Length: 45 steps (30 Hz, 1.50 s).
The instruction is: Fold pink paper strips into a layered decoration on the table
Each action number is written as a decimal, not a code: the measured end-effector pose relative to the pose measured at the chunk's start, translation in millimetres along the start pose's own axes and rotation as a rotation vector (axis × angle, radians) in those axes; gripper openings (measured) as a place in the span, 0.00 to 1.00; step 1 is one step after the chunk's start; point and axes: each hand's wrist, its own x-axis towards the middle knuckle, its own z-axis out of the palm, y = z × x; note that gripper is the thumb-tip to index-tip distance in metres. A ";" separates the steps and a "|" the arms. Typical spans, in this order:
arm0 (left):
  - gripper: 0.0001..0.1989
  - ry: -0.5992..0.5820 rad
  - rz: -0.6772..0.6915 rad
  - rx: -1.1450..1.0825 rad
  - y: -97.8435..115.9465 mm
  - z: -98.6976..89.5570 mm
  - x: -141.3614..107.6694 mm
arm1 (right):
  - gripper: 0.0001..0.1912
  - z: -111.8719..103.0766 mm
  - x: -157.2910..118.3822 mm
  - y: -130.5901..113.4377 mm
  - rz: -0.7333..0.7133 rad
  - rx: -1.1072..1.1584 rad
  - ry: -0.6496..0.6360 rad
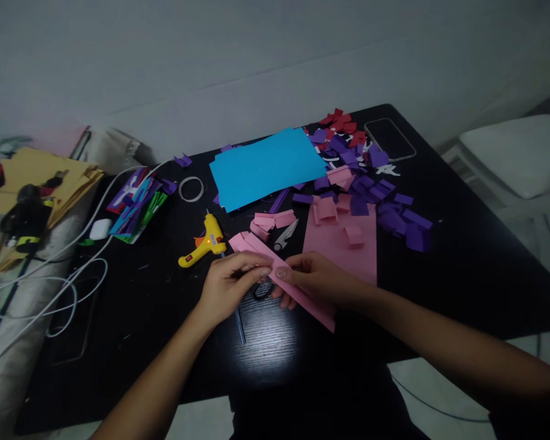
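A long folded pink paper strip (311, 305) runs slantwise between my hands above the black table. My left hand (233, 281) pinches it near its middle between thumb and fingers. My right hand (309, 278) grips the same strip just to the right, thumb on top and fingers underneath. Behind my hands are scissors (286, 235), their handle partly hidden, and short folded pink pieces (272, 221). A pink sheet (339, 250) lies beyond my right hand with a few folded pieces on it. The yellow glue gun (204, 244) rests left of the strip.
Blue sheets (268, 168) lie at the back beside scattered purple (394, 217) and red pieces (337, 122). A phone (389, 138) is at the back right. Tape (191, 189), colored paper bundles (140, 205) and white cables (73, 287) are on the left. A white chair (517, 153) stands right.
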 end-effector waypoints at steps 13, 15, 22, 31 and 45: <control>0.06 -0.137 0.168 0.087 4.5 -13.0 6.1 | 0.21 -0.7 -3.4 -11.0 0.039 -0.065 -0.052; 0.06 -0.133 0.194 0.097 3.0 -13.4 5.3 | 0.22 -1.3 -3.9 -11.2 0.041 -0.070 -0.055; 0.06 -0.126 0.219 0.116 4.4 -13.1 6.7 | 0.22 -1.9 -3.8 -11.3 0.058 -0.052 -0.048; 0.06 -0.185 0.212 0.065 4.4 -11.5 6.2 | 0.20 -2.4 -2.2 -6.8 0.069 -0.006 -0.049; 0.06 -0.158 0.200 0.089 2.2 -13.2 4.4 | 0.22 -1.7 -4.6 -13.7 0.081 -0.045 -0.062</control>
